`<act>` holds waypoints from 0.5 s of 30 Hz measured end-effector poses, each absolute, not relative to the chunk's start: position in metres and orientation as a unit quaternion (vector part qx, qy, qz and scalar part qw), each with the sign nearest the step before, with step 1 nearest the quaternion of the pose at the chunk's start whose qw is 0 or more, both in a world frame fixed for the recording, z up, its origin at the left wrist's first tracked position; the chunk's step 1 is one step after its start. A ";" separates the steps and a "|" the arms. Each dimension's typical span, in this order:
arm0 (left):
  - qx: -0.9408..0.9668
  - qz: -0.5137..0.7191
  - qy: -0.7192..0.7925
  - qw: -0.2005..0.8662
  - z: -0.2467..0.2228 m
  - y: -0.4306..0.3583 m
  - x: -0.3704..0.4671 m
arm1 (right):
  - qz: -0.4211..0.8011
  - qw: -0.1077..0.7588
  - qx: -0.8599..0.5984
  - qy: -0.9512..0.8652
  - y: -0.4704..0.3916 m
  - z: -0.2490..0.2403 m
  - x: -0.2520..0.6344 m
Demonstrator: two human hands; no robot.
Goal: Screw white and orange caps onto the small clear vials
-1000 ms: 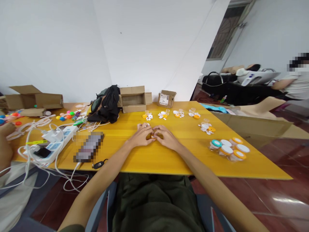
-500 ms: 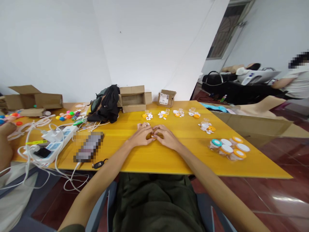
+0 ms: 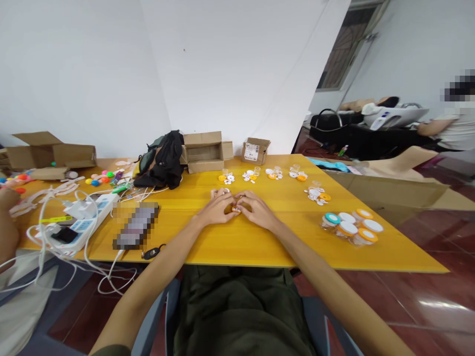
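Observation:
My left hand [image 3: 218, 206] and my right hand [image 3: 255, 210] meet over the middle of the table. Fingertips of both are closed on a small round orange-and-white lid [image 3: 236, 209], mostly covered by the fingers. A bit of something white [image 3: 227, 190] shows just behind my left hand; its kind is unclear. Beyond the hands lie small groups of loose parts: orange rings [image 3: 253, 177], white discs [image 3: 269, 171] and clear cups [image 3: 297, 168]. Closer to my right forearm stand several clear jars with white-and-orange lids [image 3: 348, 228], and one with a teal lid [image 3: 332, 218].
A blurred phone [image 3: 136, 226], a key fob [image 3: 151, 252] and a cabled power strip [image 3: 89, 222] lie left. Open cardboard boxes [image 3: 205, 153] and a black bag [image 3: 163, 163] stand along the wall. Another person's arm [image 3: 8, 222] is at the far left; someone sits far right.
My fingers have shifted slightly around the lid, and more of its orange-and-white face shows now. Both hands stay in the same place.

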State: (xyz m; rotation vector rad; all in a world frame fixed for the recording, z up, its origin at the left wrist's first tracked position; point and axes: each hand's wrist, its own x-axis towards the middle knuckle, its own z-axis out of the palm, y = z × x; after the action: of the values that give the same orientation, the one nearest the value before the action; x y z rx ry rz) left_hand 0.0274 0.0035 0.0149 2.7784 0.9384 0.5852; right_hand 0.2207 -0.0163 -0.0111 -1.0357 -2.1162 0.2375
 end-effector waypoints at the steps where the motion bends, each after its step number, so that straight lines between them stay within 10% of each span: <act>1: 0.926 0.197 0.313 0.075 0.015 0.003 0.027 | 0.092 0.383 -0.410 -0.822 -0.016 -0.012 0.221; 15: 0.923 0.194 0.323 0.075 0.015 0.004 0.026 | 0.033 0.412 -0.491 -0.767 0.004 -0.027 0.235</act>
State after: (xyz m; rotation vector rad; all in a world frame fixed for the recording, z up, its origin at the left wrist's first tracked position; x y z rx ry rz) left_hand 0.0255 0.0039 0.0150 2.7696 0.9689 0.5823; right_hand 0.2345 0.0037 -0.0271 -1.2343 -1.9306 0.0842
